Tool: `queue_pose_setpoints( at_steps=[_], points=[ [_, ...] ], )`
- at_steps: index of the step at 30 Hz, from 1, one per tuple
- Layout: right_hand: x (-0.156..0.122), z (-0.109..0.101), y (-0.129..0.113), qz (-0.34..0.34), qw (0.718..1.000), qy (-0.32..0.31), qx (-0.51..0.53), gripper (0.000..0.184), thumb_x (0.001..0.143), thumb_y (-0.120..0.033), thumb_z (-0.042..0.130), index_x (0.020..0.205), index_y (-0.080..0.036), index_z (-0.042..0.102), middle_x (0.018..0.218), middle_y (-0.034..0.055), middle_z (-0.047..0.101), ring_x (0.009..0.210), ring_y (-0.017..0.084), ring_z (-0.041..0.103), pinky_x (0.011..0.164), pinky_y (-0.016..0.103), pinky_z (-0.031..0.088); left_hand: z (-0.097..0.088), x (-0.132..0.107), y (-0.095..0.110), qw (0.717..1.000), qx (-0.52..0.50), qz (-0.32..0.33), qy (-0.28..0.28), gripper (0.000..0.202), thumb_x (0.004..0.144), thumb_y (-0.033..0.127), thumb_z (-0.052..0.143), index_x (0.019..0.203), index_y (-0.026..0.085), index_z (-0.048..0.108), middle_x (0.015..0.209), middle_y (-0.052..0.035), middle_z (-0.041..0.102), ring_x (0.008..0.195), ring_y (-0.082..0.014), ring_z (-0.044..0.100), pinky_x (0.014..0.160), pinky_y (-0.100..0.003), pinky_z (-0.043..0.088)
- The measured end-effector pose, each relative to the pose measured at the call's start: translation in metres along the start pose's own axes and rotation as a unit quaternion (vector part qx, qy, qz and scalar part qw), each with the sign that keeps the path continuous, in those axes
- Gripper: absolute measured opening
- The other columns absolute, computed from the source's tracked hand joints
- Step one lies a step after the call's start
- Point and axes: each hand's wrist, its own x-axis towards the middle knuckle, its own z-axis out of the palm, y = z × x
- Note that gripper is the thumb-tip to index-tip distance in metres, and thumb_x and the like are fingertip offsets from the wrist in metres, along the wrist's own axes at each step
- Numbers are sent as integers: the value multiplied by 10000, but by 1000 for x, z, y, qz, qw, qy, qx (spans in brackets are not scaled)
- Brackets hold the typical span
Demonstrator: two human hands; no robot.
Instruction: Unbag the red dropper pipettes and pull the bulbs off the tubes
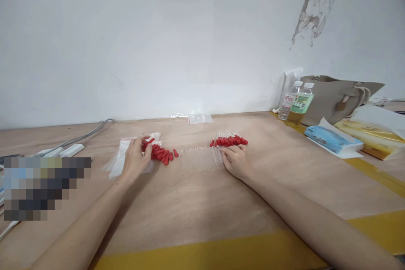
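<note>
My left hand [136, 157] rests on the wooden table [196, 202], its fingers pinched on a red rubber bulb at the edge of a pile of loose red bulbs [161, 153]. Under it lie clear plastic bags [117, 161]. A row of clear glass tubes [200, 159] lies side by side between the hands. My right hand [234, 160] sits at the right end of that row, fingers curled on the tubes there. Just beyond it lies a bunch of tubes fitted with red bulbs [229, 139].
Two water bottles [297, 102] and a beige bag [338, 97] stand at the back right by the wall. A blue tissue pack [332, 140] and a yellow packet [370, 133] lie right. Cables and a power strip [68, 149] lie left. Small clear bags [199, 118] lie by the wall.
</note>
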Motion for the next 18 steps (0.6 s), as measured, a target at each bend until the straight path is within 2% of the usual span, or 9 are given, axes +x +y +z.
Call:
queue_pose_setpoints(
  at_steps=[4, 9, 13, 18],
  points=[
    [-1, 4, -1, -23, 999, -19, 24, 193, 792, -158, 446, 849, -164, 629, 740, 38, 635, 731, 138, 546, 778, 326, 242, -2, 1, 1, 1000, -10, -4, 14, 270, 735, 340, 505, 945, 171, 533, 811, -21, 575, 653, -142, 547, 613, -261, 460],
    [-1, 4, -6, -21, 998, -56, 33, 204, 810, -313, 486, 857, -167, 621, 764, 46, 602, 763, 156, 519, 771, 328, 246, 1, -3, 9, 999, -15, 35, 18, 201, 743, 353, 522, 821, 175, 574, 772, -10, 591, 646, -130, 551, 634, -251, 459],
    [-1, 1, -8, -21, 996, -79, 39, 294, 785, -430, 509, 871, -171, 618, 788, 51, 559, 781, 167, 493, 781, 337, 256, 4, -9, 15, 996, -24, 86, 4, 192, 783, 308, 476, 861, 181, 599, 861, -22, 582, 688, -122, 570, 672, -242, 466],
    [0, -5, -9, -22, 994, -99, 48, 350, 762, -496, 515, 874, -183, 624, 785, 45, 514, 773, 168, 469, 773, 345, 270, 3, -15, 19, 988, 8, 146, -52, 209, 817, 280, 437, 928, 202, 596, 887, -32, 586, 771, -152, 572, 719, -271, 455]
  ],
)
